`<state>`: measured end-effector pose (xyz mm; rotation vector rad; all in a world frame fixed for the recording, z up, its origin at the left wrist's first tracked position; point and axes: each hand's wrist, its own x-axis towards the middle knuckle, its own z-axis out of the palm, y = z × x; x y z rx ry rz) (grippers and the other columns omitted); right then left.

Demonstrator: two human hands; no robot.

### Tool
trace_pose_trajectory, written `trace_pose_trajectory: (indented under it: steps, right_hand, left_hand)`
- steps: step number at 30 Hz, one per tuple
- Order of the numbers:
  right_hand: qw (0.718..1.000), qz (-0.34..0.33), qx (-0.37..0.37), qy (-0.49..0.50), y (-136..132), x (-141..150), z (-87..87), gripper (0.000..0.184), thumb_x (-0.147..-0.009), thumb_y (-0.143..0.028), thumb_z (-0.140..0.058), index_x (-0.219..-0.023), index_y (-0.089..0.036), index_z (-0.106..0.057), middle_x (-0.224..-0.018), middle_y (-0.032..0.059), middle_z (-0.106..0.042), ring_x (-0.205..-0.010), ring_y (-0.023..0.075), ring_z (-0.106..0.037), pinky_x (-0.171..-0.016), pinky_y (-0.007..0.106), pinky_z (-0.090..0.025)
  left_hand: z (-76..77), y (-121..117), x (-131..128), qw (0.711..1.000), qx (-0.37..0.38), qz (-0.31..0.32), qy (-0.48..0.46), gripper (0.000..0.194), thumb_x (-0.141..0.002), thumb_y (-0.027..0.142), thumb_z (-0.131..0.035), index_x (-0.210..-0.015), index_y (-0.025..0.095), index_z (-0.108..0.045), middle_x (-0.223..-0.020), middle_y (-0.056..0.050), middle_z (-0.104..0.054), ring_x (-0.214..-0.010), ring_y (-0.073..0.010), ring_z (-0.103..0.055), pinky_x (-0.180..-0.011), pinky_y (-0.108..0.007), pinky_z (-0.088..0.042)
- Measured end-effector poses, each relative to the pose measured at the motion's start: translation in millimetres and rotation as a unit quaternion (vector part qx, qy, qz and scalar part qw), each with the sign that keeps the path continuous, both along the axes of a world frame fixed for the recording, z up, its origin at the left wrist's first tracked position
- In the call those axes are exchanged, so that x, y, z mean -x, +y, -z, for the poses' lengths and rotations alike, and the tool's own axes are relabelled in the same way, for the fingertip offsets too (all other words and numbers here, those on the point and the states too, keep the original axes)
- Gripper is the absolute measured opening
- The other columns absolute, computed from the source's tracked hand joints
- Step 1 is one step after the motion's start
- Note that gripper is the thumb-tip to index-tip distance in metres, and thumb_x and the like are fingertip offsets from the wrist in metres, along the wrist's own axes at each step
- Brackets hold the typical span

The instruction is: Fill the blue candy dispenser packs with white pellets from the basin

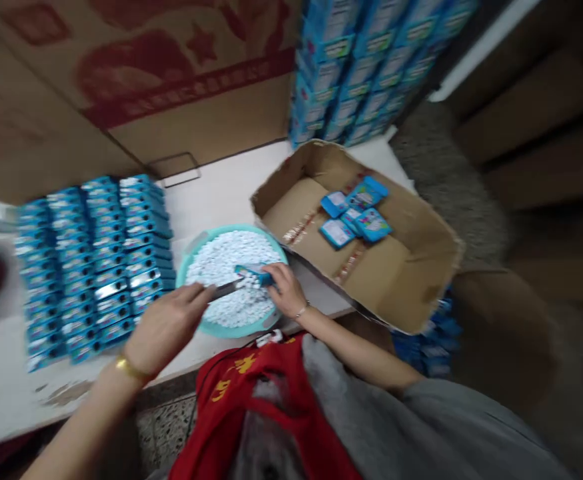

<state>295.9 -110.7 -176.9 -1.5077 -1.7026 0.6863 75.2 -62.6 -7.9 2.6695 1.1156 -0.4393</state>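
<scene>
My left hand (169,323) is closed around the handle of a dark, scoop-like tool (224,290); its exact kind is blurred. Several white pieces sit at the tool's far end, next to the mouth of a small blue packet (258,275). That packet is gripped by the fingers of my right hand (285,291). Both hands are over a round turquoise basin (181,268) filled with small white pieces (234,250), which look like tablets or candies. How full the packet is cannot be made out.
Right of the basin stands an open cardboard box (396,283) holding several blue packets (356,212). Rows of blue boxes (94,267) line the left of the white table (216,180). Tall stacks of blue boxes (351,73) and large cartons (181,73) rise behind.
</scene>
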Motion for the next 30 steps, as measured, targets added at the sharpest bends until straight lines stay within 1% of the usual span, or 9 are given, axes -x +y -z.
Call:
trace_pose_trajectory:
  steps: [4, 9, 12, 15, 18, 21, 24, 27, 30]
  right_hand:
    - [0.999, -0.025, 0.018, -0.042, 11, -5, 2.8, 0.048, -0.076, -0.006, -0.044, -0.122, -0.018, -0.055, -0.116, 0.0098, -0.056, -0.111, 0.0216, -0.050, -0.101, 0.037, -0.044]
    - [1.000, -0.012, -0.009, 0.017, 3, -8, 4.6, 0.049, -0.074, -0.005, -0.043, -0.120, -0.018, -0.055, -0.115, 0.0108, -0.056, -0.111, 0.0225, -0.051, -0.101, 0.040, -0.044]
    - [0.995, 0.016, -0.019, 0.095, -2, -11, 5.4, 0.046, -0.076, -0.007, -0.045, -0.119, -0.021, -0.054, -0.113, 0.0095, -0.056, -0.109, 0.0227, -0.053, -0.100, 0.041, -0.044]
    - [0.991, 0.013, -0.017, 0.130, -6, -15, 5.3, 0.041, -0.078, -0.011, -0.049, -0.117, -0.022, -0.054, -0.113, 0.0086, -0.057, -0.109, 0.0232, -0.054, -0.098, 0.042, -0.044]
    - [0.990, 0.029, -0.006, 0.138, -8, -19, 6.0, 0.035, -0.081, -0.017, -0.052, -0.116, -0.023, -0.054, -0.111, 0.0081, -0.058, -0.107, 0.0233, -0.055, -0.096, 0.041, -0.045]
    - [0.989, 0.064, 0.002, 0.137, -10, -23, 10.2, 0.032, -0.083, -0.024, -0.057, -0.115, -0.023, -0.054, -0.109, 0.0081, -0.058, -0.104, 0.0231, -0.056, -0.093, 0.040, -0.047]
    - [0.985, 0.091, 0.014, 0.147, -11, -27, 17.1, 0.033, -0.083, -0.031, -0.060, -0.115, -0.022, -0.053, -0.107, 0.0078, -0.059, -0.101, 0.0229, -0.057, -0.091, 0.040, -0.047]
    - [0.980, 0.110, 0.032, 0.162, -13, -29, 23.0, 0.036, -0.083, -0.035, -0.061, -0.115, -0.022, -0.052, -0.108, 0.0076, -0.059, -0.101, 0.0228, -0.057, -0.090, 0.041, -0.048]
    - [0.981, 0.124, 0.029, 0.147, -14, -32, 23.7, 0.036, -0.083, -0.037, -0.060, -0.116, -0.023, -0.052, -0.108, 0.0075, -0.059, -0.103, 0.0234, -0.056, -0.092, 0.042, -0.047]
  left_hand:
    - [31.4, 2, 11, 0.998, -0.041, -0.044, -0.029, 0.038, -0.095, 0.028, -0.030, -0.123, 0.023, -0.055, -0.110, -0.009, -0.062, -0.092, -0.0233, -0.061, -0.074, -0.031, -0.049]
    - [29.5, -4, 9, 0.994, -0.035, -0.050, -0.087, 0.038, -0.096, 0.033, -0.032, -0.123, 0.022, -0.056, -0.108, -0.008, -0.063, -0.093, -0.0211, -0.062, -0.076, -0.030, -0.049]
    - [36.5, -1, 25, 0.989, -0.019, -0.099, -0.104, 0.035, -0.096, 0.034, -0.035, -0.122, 0.021, -0.055, -0.108, -0.008, -0.062, -0.094, -0.0195, -0.062, -0.077, -0.028, -0.049]
    - [65.4, -1, 47, 0.987, 0.021, -0.157, -0.006, 0.028, -0.094, 0.026, -0.039, -0.116, 0.022, -0.056, -0.105, -0.007, -0.062, -0.092, -0.0197, -0.062, -0.075, -0.028, -0.048]
    - [112.6, -8, 50, 0.979, 0.084, -0.172, 0.062, 0.026, -0.090, 0.016, -0.042, -0.110, 0.022, -0.058, -0.103, -0.007, -0.063, -0.094, -0.0202, -0.062, -0.078, -0.029, -0.047]
    - [161.7, -14, 23, 0.975, 0.125, -0.184, -0.003, 0.027, -0.089, 0.015, -0.044, -0.113, 0.020, -0.056, -0.111, -0.009, -0.062, -0.103, -0.0217, -0.060, -0.087, -0.032, -0.047]
    - [197.1, -16, -11, 0.961, 0.135, -0.217, -0.101, 0.038, -0.085, 0.010, -0.045, -0.121, 0.018, -0.052, -0.125, -0.012, -0.058, -0.112, -0.0233, -0.057, -0.096, -0.036, -0.045]
    - [211.1, -16, -23, 0.946, 0.136, -0.248, -0.158, 0.043, -0.082, 0.008, -0.046, -0.124, 0.017, -0.051, -0.132, -0.012, -0.054, -0.118, -0.0234, -0.054, -0.102, -0.038, -0.042]
    - [200.5, -16, -7, 0.932, 0.155, -0.243, -0.220, 0.036, -0.084, 0.018, -0.051, -0.120, 0.017, -0.054, -0.121, -0.011, -0.060, -0.109, -0.0232, -0.058, -0.097, -0.038, -0.045]
